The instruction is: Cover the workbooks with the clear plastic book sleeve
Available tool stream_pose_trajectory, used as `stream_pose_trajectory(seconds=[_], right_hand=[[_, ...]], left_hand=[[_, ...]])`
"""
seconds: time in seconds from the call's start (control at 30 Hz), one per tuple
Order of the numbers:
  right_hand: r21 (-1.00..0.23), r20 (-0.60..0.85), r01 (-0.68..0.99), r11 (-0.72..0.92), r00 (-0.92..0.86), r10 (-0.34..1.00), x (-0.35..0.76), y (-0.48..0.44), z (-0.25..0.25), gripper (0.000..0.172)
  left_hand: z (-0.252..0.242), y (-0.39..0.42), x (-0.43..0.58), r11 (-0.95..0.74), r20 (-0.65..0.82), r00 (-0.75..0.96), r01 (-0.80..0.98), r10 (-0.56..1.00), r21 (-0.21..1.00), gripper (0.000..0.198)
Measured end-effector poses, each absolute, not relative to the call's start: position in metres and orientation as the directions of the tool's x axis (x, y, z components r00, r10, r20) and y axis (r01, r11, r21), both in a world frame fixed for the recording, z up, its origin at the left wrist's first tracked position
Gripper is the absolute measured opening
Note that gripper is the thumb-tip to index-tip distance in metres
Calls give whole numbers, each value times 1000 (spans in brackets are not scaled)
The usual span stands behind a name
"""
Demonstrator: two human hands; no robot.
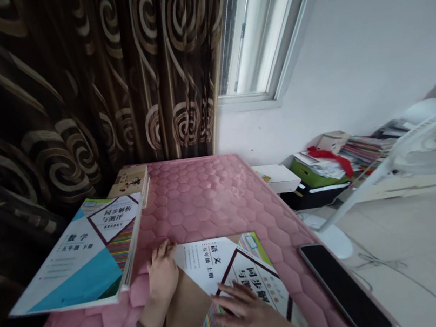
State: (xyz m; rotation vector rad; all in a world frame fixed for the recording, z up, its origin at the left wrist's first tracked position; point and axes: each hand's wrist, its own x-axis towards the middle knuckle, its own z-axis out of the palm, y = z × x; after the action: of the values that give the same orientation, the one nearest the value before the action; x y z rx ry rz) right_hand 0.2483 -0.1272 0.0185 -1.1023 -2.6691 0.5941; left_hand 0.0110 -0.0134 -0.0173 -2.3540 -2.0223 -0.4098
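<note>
A Chinese-language exercise book [206, 263] with a white, brown and striped cover lies turned sideways on the pink table cover. At its left edge is my left hand [164, 272], with a silvery bracelet on the wrist and the fingers curled at the book's upper left corner. The thumb is hidden. My right hand [249, 314] rests across the lower middle of the cover, its fingers spread out and slightly blurred. To the left lies a mathematics exercise book [80, 255] in white and blue, on top of other books.
Behind the mathematics book sits a brown-covered book [128, 180]. A black phone [343, 287] lies along the table's right edge. Beyond that edge stand a white fan [368, 179] and piled papers [316, 165] by the wall. A dark patterned curtain [139, 71] hangs behind the table.
</note>
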Motion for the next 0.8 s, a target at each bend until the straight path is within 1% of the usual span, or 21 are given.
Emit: stream_pose_trajectory(seconds=[0.07, 0.13, 0.27, 0.37, 0.4, 0.43, 0.5, 0.57, 0.67, 0.73, 0.8], right_hand=[[-438, -49, 597, 672, -762, 646, 240, -130, 15, 59], [-459, -81, 619, 638, -744, 664, 238, -128, 12, 55], [-506, -91, 655, 562, -688, 720, 237, -127, 12, 40], [-535, -72, 649, 541, -673, 736, 234, -130, 17, 24], [-538, -74, 653, 533, -666, 742, 232, -130, 19, 21], [-534, -86, 667, 520, -654, 751, 230, -130, 23, 22], [-500, -133, 728, 470, -600, 788, 228, -128, 33, 25], [-443, -158, 810, 384, -492, 856, 228, -120, 47, 27], [-370, -91, 890, 266, -320, 943, 231, -97, 71, 30], [-305, -13, 929, 208, -222, 975, 233, -78, 81, 32], [-220, 56, 964, 148, -138, 989, 235, -58, 84, 34]], left_hand=[[-17, -13, 10, -169, 200, 131, 968, 971, 186, 53], [-17, -12, 8, -169, 195, 127, 961, 973, 217, 53], [-18, -11, 5, -163, 188, 111, 943, 976, 290, 53], [-19, -10, 2, -165, 178, 108, 925, 978, 343, 53], [-19, -10, 1, -169, 171, 113, 918, 979, 360, 54], [-19, -8, 0, -173, 161, 119, 909, 980, 379, 54], [-20, -3, -4, -175, 130, 131, 885, 983, 431, 54], [-20, 4, -8, -183, 109, 148, 839, 983, 513, 49], [-21, 12, -17, -230, 139, 186, 681, 973, 695, 39], [-21, 11, -23, -189, 159, 102, 572, 982, 798, 34], [-20, 4, -26, -89, 149, -65, 548, 987, 832, 36]])
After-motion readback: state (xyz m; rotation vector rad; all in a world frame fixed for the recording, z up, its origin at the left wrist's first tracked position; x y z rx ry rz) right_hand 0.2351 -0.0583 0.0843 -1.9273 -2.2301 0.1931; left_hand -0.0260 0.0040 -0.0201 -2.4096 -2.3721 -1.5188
